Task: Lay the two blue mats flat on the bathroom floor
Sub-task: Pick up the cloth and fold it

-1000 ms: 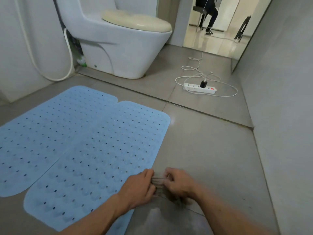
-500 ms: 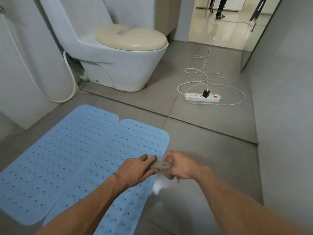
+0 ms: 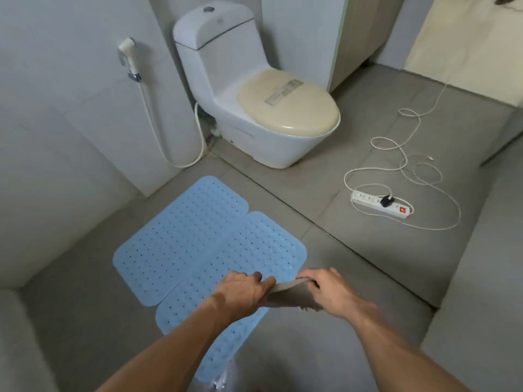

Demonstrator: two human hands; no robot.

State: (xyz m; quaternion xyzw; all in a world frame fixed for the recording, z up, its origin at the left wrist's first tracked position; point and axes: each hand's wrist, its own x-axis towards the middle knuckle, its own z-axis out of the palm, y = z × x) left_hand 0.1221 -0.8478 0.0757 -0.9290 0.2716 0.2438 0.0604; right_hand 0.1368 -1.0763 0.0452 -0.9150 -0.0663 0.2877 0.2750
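Two light blue perforated mats lie flat side by side on the grey tiled floor. The left mat [image 3: 181, 239] reaches toward the wall, and the right mat [image 3: 254, 256] slightly overlaps its edge. My left hand [image 3: 240, 292] and my right hand [image 3: 325, 290] are above the right mat's near right part. Both pinch a small grey-beige piece of cloth [image 3: 288, 295] stretched between them. My left forearm hides part of the right mat.
A white toilet [image 3: 254, 108] with a cream lid stands beyond the mats. A bidet sprayer [image 3: 127, 58] and hose hang on the left wall. A white power strip [image 3: 379, 205] with looped cord lies on the floor at right. Walls close in both sides.
The view has risen and pulled back, so the mats look smaller and the whole toilet shows. Both hands came up off the floor, still holding the grey cloth.
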